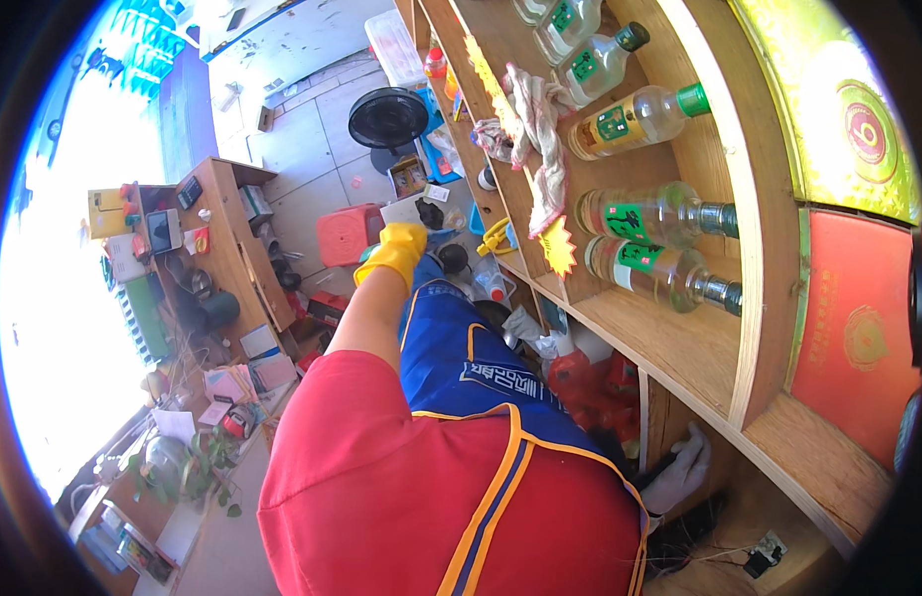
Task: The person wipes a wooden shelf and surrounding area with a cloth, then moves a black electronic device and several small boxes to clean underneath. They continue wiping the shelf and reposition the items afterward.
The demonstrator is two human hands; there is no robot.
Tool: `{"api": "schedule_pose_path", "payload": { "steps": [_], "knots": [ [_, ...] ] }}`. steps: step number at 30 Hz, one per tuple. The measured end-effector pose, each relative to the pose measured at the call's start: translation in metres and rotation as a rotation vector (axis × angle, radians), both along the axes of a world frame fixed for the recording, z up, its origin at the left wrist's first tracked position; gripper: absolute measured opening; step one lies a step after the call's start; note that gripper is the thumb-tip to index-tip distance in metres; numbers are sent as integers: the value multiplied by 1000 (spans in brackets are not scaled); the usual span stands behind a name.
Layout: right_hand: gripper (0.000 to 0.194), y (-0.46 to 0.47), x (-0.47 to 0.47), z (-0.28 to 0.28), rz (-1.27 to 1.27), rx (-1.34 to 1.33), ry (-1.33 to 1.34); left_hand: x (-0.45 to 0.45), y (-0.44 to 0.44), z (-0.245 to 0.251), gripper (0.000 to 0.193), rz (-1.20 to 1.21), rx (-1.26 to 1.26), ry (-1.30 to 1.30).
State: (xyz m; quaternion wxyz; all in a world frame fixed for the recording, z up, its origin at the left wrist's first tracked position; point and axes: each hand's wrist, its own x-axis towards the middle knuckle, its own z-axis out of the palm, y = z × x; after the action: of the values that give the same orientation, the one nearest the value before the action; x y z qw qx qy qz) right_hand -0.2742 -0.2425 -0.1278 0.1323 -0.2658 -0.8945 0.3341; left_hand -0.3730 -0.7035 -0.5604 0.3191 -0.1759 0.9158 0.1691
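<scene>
My left hand (403,244), in a yellow glove, reaches down over the cluttered floor beside a red plastic stool (349,235). Its fingers point away from me, so I cannot tell whether they hold anything. Black and clear plastic items lie just beyond it. At the lower right, partly behind my blue apron (468,350), what appears to be my right hand (680,471) wears a whitish glove. It is beside a lower compartment of the wooden shelf unit (654,372), near a dark strip; whether it grips that strip is unclear.
Glass liquor bottles (647,216), a cloth glove (539,141) and a red box (840,313) sit on the shelving at right. Red bags (591,387) fill a low space. A black fan (388,119) stands ahead. Left are a wooden desk (233,238) and a plant (196,462).
</scene>
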Motion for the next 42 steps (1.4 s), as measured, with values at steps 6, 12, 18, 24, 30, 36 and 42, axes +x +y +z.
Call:
{"api": "schedule_pose_path", "payload": {
  "steps": [6, 12, 18, 24, 30, 36, 42],
  "knots": [
    [31, 3, 2, -7, 41, -7, 53, -75, 2, 11, 41, -9, -189, 528],
    [29, -1, 1, -7, 140, -47, 117, -69, -3, 102, 33, 237, 65, 864],
    [26, -10, 3, 2, 132, -46, 125, -25, 60, 305, 38, -28, 274, 1665],
    [24, -14, 30, -3, 72, -261, 486, 12, 154, 451, 17, -1337, 755, 1609],
    [28, -8, 108, -27, 40, -750, 620, 4, 293, 440, 43, -1603, 1015, 1231],
    [31, -15, 219, -117, -242, -920, 773, 17, 346, 436, 69, -1701, 769, 1002],
    [27, -18, 279, -269, -1174, -1283, 1103, 17, 343, 429, 70, -1764, 735, 984]
  ]
}}
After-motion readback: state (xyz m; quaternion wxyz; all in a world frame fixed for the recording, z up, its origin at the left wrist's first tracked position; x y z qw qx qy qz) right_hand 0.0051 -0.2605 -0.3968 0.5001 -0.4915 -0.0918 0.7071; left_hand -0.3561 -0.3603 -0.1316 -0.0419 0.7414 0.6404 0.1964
